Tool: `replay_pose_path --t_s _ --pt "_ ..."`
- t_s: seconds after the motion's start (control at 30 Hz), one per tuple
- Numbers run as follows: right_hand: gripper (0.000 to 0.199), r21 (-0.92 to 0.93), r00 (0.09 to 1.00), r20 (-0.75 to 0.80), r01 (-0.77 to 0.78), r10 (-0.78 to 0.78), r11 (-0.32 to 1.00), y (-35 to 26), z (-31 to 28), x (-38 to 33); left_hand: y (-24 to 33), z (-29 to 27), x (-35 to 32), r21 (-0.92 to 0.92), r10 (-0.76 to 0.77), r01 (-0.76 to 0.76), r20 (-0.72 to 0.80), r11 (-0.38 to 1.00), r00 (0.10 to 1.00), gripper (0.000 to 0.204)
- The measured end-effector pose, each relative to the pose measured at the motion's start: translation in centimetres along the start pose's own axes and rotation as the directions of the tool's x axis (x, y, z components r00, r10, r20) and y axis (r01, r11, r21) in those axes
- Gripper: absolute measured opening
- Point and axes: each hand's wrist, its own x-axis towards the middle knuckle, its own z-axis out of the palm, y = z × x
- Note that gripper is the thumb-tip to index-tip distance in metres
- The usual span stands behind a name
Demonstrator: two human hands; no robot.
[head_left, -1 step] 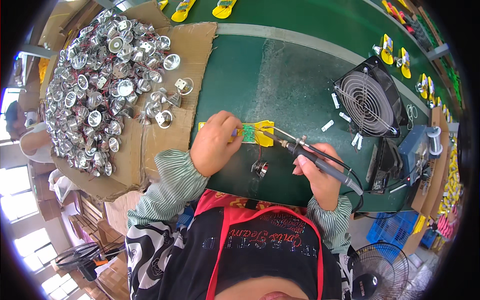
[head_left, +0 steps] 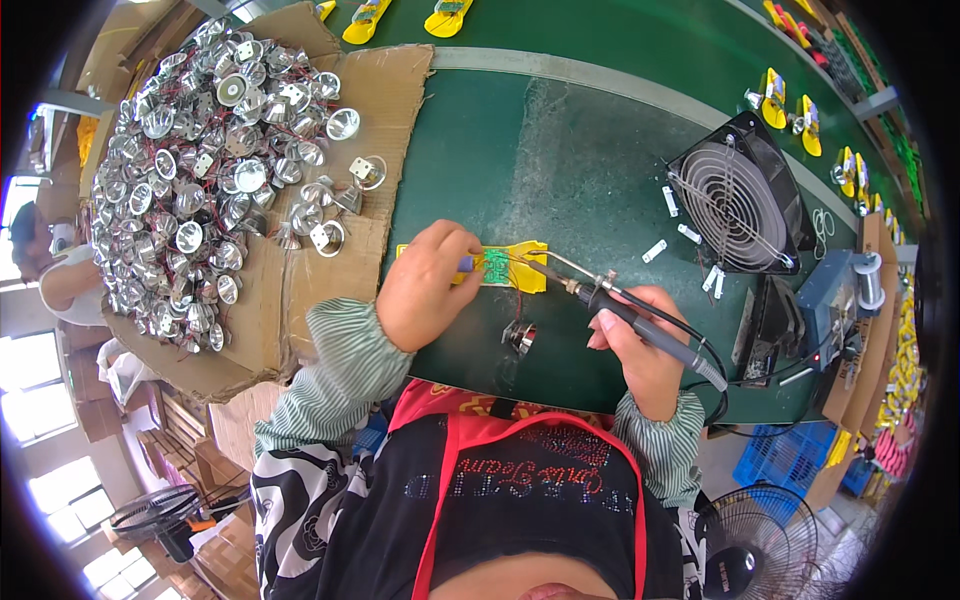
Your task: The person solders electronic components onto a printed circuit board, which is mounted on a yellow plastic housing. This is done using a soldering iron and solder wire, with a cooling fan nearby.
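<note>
— Hands first: what is each one doing?
— Left hand (head_left: pixel 428 285) lies curled on the green mat (head_left: pixel 600 160), fingertips pressed down on the yellow holder (head_left: pixel 528 268) that carries a small green circuit board (head_left: pixel 495 265). Right hand (head_left: pixel 640 350) is wrapped around the dark handle of a soldering iron (head_left: pixel 610 297), gripping it like a pen

— Where does the iron's tip sit?
— Its thin metal end reaches left to the board, at or just above its right edge; whether it touches I cannot tell

— And where is the board on the bench?
— Near the middle of the mat, just ahead of the person's chest, between the two hands. A small round metal part (head_left: pixel 521 338) lies on the mat just in front of it, closer to the body

— What else is around?
— To the left, a flattened cardboard sheet (head_left: pixel 390 90) holds a big heap of shiny silver reflector cups (head_left: pixel 200 170) with thin wires. To the right stands a black fan (head_left: pixel 735 195) with a wire grille, a few small white pieces (head_left: pixel 655 250) scattered beside it, and further right a blue soldering station (head_left: pixel 835 290). More yellow holders (head_left: pixel 365 25) lie along the far edge of the bench
</note>
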Motion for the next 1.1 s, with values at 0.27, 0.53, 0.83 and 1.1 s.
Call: replay_pose_path --t_s 0.27,0.53,0.83,1.1 --pt "0.016 0.032 0.998 -0.052 0.02 -0.019 0.999 -0.6 -1.1 -0.2 -1.9 -4.0 -1.0 0.467 0.112 -0.173 0.154 0.867 0.982 0.043" --pt "0.017 0.06 0.993 -0.111 0.058 -0.052 0.997 -0.5 -2.9 -0.2 -2.5 -3.3 9.6 0.436 0.074 -0.128 0.138 0.891 0.988 0.036" --pt "0.017 0.016 0.962 -0.272 0.03 -0.025 0.999 0.7 -4.4 1.1 2.4 6.9 34.7 0.302 -0.156 0.106 0.147 0.947 0.977 0.053" --pt "0.019 0.023 0.948 -0.306 -0.079 0.082 0.997 0.6 -4.9 3.1 -1.6 5.0 38.5 0.176 0.068 -0.031 -0.205 0.984 0.976 0.061"
